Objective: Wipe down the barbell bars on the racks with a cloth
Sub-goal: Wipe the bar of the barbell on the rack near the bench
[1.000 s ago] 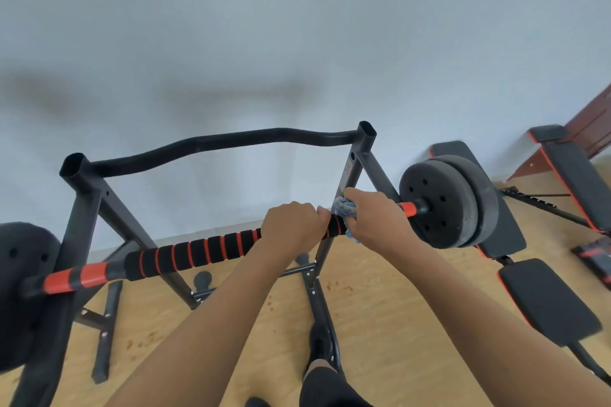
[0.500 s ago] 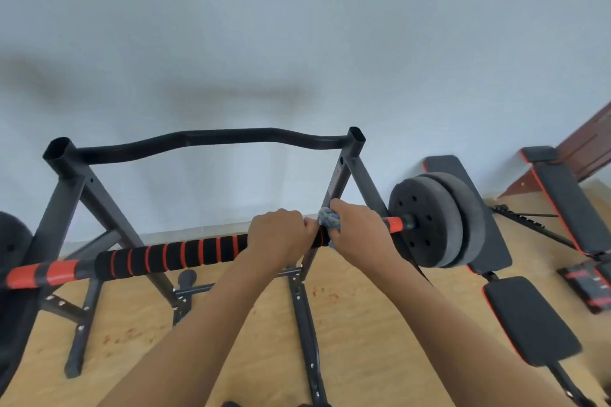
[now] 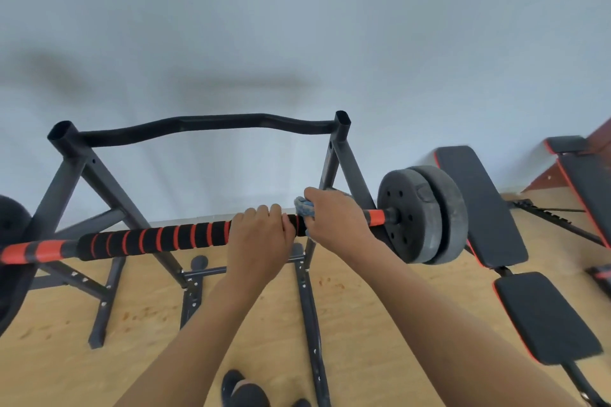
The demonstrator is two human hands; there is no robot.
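Note:
A barbell bar (image 3: 155, 239) with black foam and orange rings lies across a dark steel rack (image 3: 69, 172). My left hand (image 3: 259, 238) grips the bar near its right part. Right beside it, my right hand (image 3: 334, 220) holds a blue cloth (image 3: 303, 207) wrapped against the bar; only a bit of cloth shows above my fingers. Two grey weight plates (image 3: 423, 213) sit on the bar's right end. A black plate (image 3: 10, 261) is at the left end, cut off by the frame.
A curved black bar (image 3: 205, 125) joins the rack's two uprights at the back, near a pale wall. Black padded benches with red trim (image 3: 489, 208) stand on the wooden floor at the right. My dark shoe (image 3: 241, 390) is below, next to the rack's foot.
The view has shifted a little between frames. Both hands stay side by side on the bar, with the cloth hand still near the right upright.

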